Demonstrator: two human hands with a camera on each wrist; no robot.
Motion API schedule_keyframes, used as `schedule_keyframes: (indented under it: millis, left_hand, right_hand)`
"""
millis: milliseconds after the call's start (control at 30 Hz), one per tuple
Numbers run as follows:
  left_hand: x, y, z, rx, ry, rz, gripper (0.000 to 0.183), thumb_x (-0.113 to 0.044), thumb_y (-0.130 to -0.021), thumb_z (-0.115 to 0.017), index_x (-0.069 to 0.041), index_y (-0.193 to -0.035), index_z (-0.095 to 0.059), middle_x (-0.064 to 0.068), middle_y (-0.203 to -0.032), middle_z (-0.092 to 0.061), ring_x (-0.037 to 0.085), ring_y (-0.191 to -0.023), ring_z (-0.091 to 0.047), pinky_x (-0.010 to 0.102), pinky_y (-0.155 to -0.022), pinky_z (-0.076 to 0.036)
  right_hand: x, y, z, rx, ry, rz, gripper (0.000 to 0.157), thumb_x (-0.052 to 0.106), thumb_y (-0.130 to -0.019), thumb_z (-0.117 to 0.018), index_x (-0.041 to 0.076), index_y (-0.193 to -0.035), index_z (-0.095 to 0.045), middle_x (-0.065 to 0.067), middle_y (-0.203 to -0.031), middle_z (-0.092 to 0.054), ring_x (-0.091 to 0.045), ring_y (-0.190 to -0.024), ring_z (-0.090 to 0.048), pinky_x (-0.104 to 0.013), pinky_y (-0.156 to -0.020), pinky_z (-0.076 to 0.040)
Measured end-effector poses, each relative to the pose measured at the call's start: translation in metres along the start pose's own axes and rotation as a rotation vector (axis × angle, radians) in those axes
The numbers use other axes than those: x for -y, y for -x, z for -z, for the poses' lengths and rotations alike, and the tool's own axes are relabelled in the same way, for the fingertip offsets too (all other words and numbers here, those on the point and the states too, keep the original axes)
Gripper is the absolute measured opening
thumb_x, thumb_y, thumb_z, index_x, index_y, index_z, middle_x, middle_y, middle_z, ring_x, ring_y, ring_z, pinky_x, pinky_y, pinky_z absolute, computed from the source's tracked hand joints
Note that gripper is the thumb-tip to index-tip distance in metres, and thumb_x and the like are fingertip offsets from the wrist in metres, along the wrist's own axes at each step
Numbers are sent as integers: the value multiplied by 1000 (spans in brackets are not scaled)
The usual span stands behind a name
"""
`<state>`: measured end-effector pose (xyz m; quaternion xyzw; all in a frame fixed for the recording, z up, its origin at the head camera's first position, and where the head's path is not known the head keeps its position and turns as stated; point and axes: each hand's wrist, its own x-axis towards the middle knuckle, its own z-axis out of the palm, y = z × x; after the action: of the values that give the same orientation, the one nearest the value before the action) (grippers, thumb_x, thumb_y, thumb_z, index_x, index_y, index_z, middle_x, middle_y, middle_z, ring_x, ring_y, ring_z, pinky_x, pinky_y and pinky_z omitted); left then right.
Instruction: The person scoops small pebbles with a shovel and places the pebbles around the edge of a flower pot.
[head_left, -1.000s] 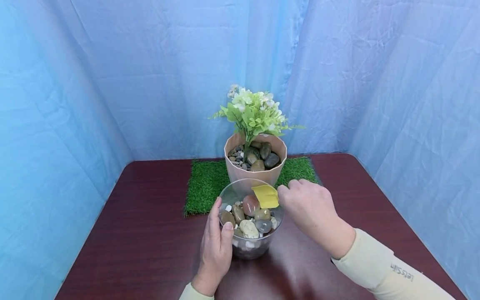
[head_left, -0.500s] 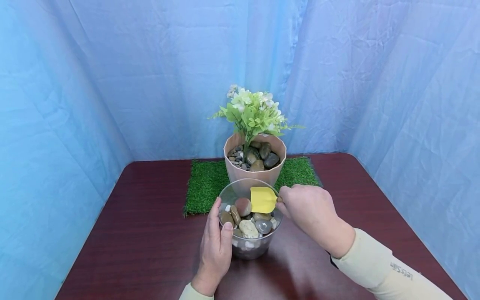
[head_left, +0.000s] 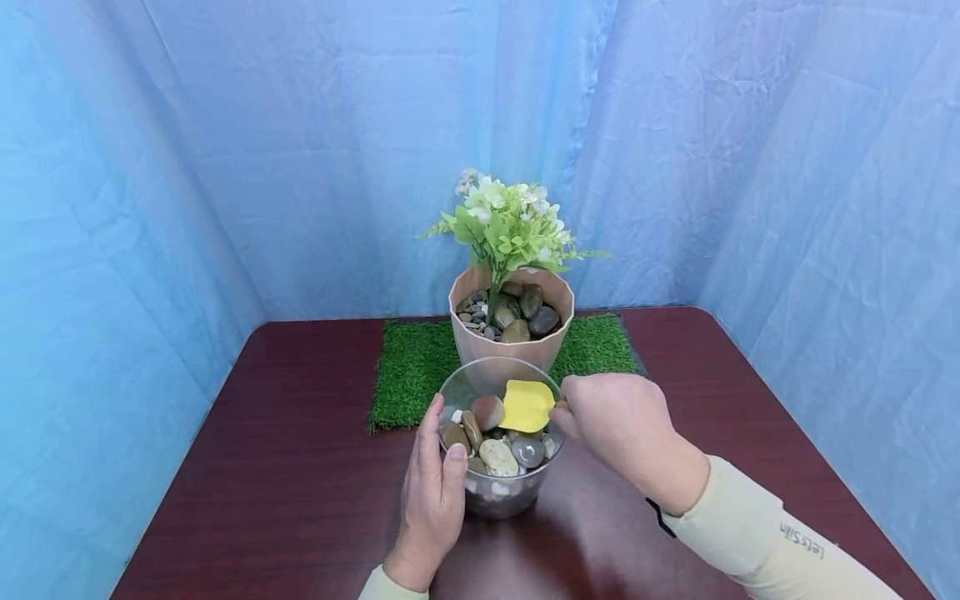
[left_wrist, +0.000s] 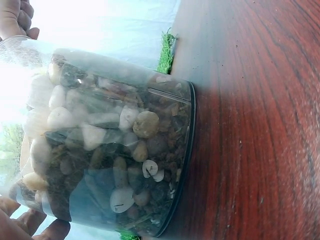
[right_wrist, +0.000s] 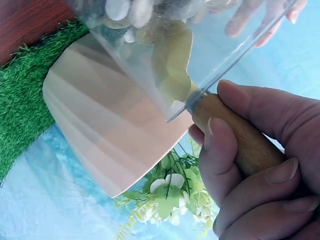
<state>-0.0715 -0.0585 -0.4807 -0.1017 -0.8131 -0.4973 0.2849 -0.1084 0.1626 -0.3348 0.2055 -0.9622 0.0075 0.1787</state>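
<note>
A clear plastic pot (head_left: 501,498) holding stones stands at the table's front middle. My left hand (head_left: 433,500) rests against its left side, fingers and thumb extended along the wall; its fingertips (left_wrist: 54,231) touch the wall in the left wrist view. My right hand (head_left: 618,425) grips the wooden handle (right_wrist: 245,135) of a small yellow shovel (head_left: 527,407) at the pot's right rim. The shovel's blade is inside the pot, over or among the stones, beside a reddish stone (head_left: 487,412). In the right wrist view, the blade (right_wrist: 175,62) shows through the clear wall.
Right behind the clear pot stands a pink flowerpot (head_left: 498,352) with dark stones and a white-flowered green plant (head_left: 510,221). It sits on a green turf mat (head_left: 412,375). Blue curtains (head_left: 337,167) enclose the dark red table (head_left: 300,458).
The yellow blade has turned to lie broader to the head view and dropped slightly toward the stones. The reddish stone has shifted left and a brown one beside it has tilted. My left hand stayed put.
</note>
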Motion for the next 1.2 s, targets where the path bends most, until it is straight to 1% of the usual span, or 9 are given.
schedule_keyframes:
  millis: [100,267,333,467,567,833,1067,1200]
  left_hand:
    - [0,0,0,1,0,-2,65,-5,-104,-53,-13,-164,-31,8,-166,-39,26,-148,-44,16,-121,-25]
    - [0,-1,0,0,4,-7,64,-5,-104,-52,-12,-164,-31,11,-166,-39,28,-149,-42,16,-122,-24]
    - [0,-1,0,2,6,-5,64,-5,-104,-52,-12,-164,-31,12,-166,-39,28,-150,-41,16,-122,-24]
    - [0,-1,0,6,7,3,63,-7,-105,-52,-13,-164,-31,11,-166,-38,28,-150,-41,16,-122,-24]
    - [0,-1,0,8,5,9,64,-7,-105,-52,-13,-164,-31,9,-166,-38,27,-149,-42,16,-122,-25]
    - [0,-1,0,4,0,12,65,-5,-104,-54,-13,-164,-32,7,-166,-39,25,-148,-44,13,-120,-25]
    - [0,0,0,11,-2,20,65,-6,-104,-53,-15,-165,-30,7,-167,-38,27,-148,-43,17,-121,-26]
    - [0,0,0,13,-2,23,65,-6,-104,-53,-15,-165,-30,6,-167,-38,26,-149,-43,17,-121,-26]
  right_hand:
    - [2,-1,3,46,-20,-32,45,19,-84,-70,23,-53,-37,10,-51,-22,-12,-48,-21,-29,-38,-19]
    - [6,-4,5,108,-28,-63,41,18,-82,-63,22,-51,-36,10,-53,-18,-13,-52,-16,-30,-41,-17]
    - [7,-5,5,142,-22,-68,41,19,-84,-63,22,-52,-38,10,-52,-20,-13,-52,-17,-31,-41,-17]
    - [11,-7,4,201,-19,-79,41,23,-88,-66,23,-54,-43,10,-50,-27,-13,-47,-24,-32,-40,-20]
    - [13,-8,2,213,-18,-78,42,26,-90,-67,23,-55,-44,9,-49,-30,-13,-45,-28,-32,-38,-22]
    - [15,-7,-5,203,-17,-85,43,30,-89,-68,22,-54,-44,9,-48,-32,-15,-43,-31,-33,-36,-24]
    - [19,-8,-7,265,-38,-134,43,36,-92,-66,23,-56,-47,6,-50,-44,-18,-44,-43,-37,-36,-31]
    - [22,-7,-10,239,-32,-141,44,39,-92,-68,23,-57,-48,5,-50,-44,-19,-43,-44,-38,-35,-32]
